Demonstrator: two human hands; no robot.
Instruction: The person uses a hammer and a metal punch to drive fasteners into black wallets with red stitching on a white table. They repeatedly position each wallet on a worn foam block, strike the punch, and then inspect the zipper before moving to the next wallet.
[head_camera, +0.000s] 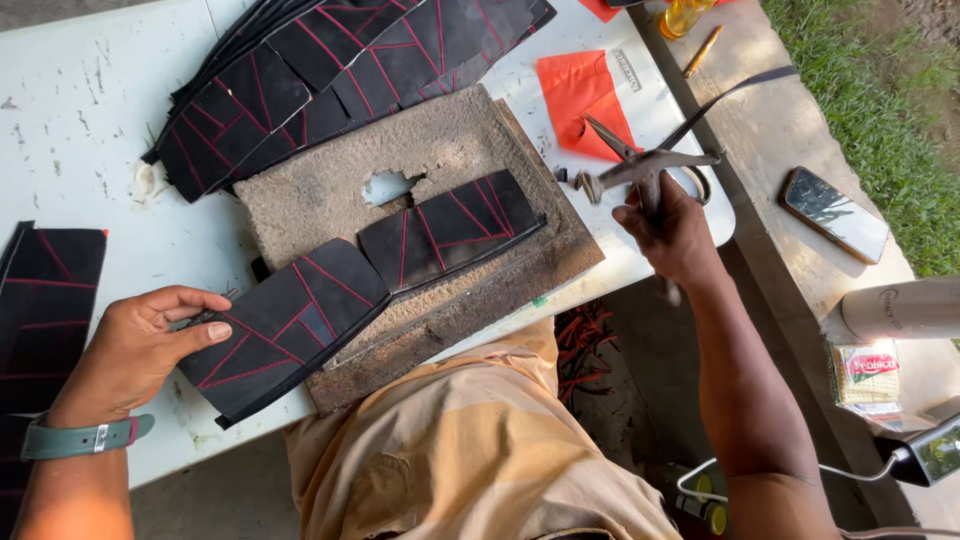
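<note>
My left hand (140, 345) rests on the near end of a long black strap (300, 310) with red stitched lines, pinning it down. The strap lies across a worn brown board (460, 130) that has a hole in it. My right hand (672, 232) grips the handle of a small metal hammer (640, 168), its head raised just right of the board. A pair of scissors (612, 138) lies under the hammer, on an orange cloth piece (575, 95).
More black stitched straps (330, 60) are piled at the back of the white table (70, 120); others (45, 290) lie at the left edge. A phone (835, 212), a pencil (702, 50) and a white cylinder (900, 308) sit on the concrete ledge at right.
</note>
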